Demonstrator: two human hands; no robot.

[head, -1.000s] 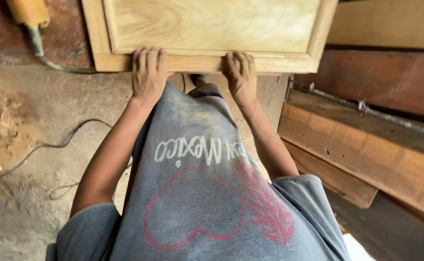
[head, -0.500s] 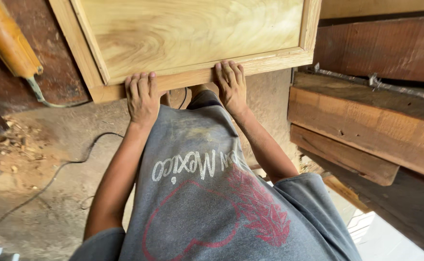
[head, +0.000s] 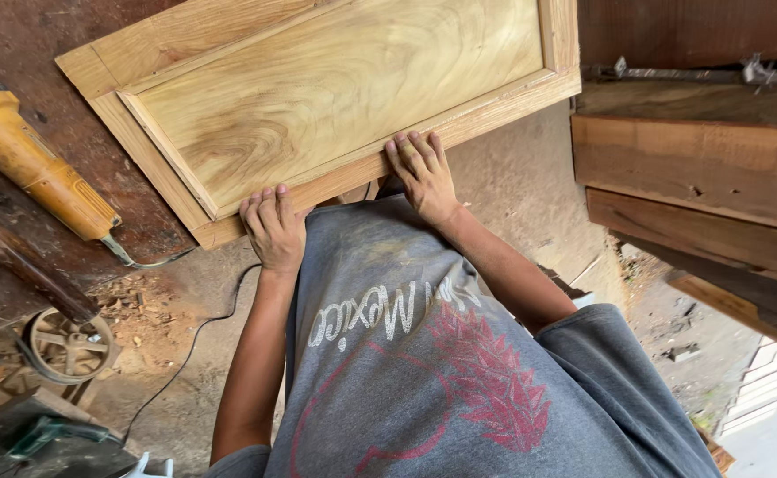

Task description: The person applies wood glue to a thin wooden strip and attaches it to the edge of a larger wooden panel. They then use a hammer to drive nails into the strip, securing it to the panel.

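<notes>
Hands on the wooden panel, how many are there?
2: the left hand and the right hand both lie on the near edge of the pale framed wooden panel; none looks hidden.

I wear a grey short-sleeved shirt [head: 459, 372], dusted pale at the chest nearest the wooden panel [head: 335, 97]. White lettering runs across it, and farther from the panel sits a red heart outline with a red feathery shape. My forearms are bare, and my left hand [head: 273, 228] and right hand [head: 424, 173] have no gloves or rings.

A woodworking shop: yellow power tool [head: 39, 168], stacked planks [head: 698, 177], wood chips [head: 132, 314].
</notes>
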